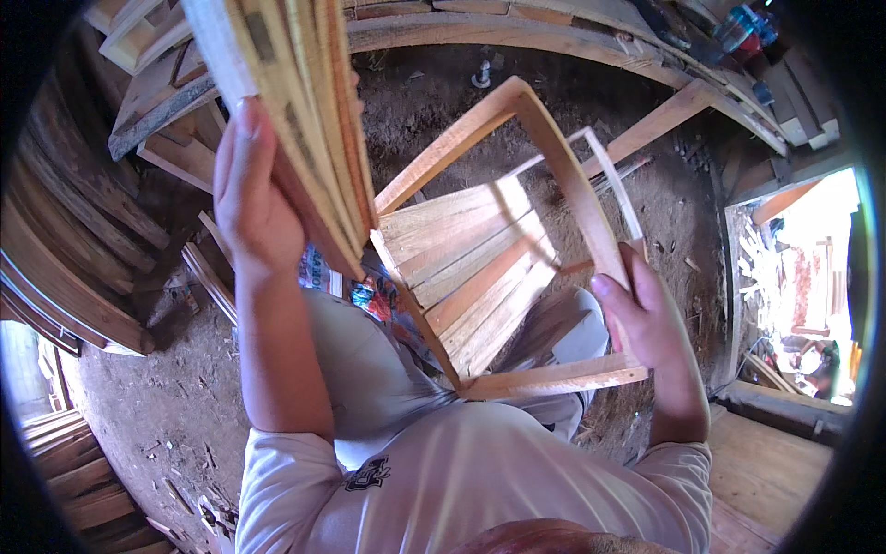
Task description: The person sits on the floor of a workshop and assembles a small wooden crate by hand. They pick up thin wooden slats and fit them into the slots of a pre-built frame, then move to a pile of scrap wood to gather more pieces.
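A small wooden chair with a slatted panel (pixel 471 263) lies tilted across my lap. A second slatted panel (pixel 305 120) rises from its left side toward the top of the view. My left hand (pixel 254 198) grips the outer edge of that raised panel, thumb laid along the wood. On the right, a bent wooden frame (pixel 577 175) arches over the first panel. My right hand (pixel 641 309) is closed around this frame near its lower right corner, the thumb on top. Part of the chair's underside is hidden.
A long wooden bench (pixel 517 35) curves across the far side, with a clear bottle (pixel 734 30) at its right. Stacked planks (pixel 83 231) stand at the left. Wood scraps are scattered over the dirt floor (pixel 157 415). A bright doorway (pixel 798 286) opens at the right.
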`<state>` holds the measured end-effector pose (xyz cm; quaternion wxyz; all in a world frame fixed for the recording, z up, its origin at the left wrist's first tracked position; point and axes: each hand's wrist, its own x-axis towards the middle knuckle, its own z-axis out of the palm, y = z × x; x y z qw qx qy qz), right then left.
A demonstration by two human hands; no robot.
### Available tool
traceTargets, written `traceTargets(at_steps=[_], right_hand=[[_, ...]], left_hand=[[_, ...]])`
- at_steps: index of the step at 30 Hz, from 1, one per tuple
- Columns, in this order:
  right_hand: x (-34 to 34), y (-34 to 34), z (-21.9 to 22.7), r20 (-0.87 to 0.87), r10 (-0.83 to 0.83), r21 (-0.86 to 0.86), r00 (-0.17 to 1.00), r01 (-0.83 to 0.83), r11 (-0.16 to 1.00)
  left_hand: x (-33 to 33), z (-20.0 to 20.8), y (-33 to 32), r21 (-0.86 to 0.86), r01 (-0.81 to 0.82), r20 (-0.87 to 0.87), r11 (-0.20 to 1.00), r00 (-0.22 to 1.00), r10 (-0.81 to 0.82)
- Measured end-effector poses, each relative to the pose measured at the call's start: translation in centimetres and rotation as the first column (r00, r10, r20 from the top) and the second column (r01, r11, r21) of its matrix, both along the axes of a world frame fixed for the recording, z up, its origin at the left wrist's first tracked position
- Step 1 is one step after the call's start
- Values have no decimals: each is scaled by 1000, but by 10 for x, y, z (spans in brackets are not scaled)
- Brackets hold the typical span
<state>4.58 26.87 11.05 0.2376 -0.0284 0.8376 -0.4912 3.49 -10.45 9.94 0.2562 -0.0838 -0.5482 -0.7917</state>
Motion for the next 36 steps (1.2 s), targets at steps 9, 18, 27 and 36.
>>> traceTargets(at_steps=[9, 18, 27, 36], right_hand=[[-22, -92, -58, -285, 86, 226, 955, -20, 974], [-101, -206, -84, -446, -4, 119, 895, 64, 991], [-210, -289, -120, -497, 10, 248, 868, 130, 960], [-249, -322, -184, -455, 120, 441, 882, 106, 891]], left_hand=[[30, 20, -16, -81, -157, 3, 984, 988, 158], [28, 28, -26, -51, -144, -48, 988, 989, 142], [5, 11, -53, 12, -198, -24, 980, 980, 198], [58, -20, -113, -63, 129, 823, 990, 568, -22]])
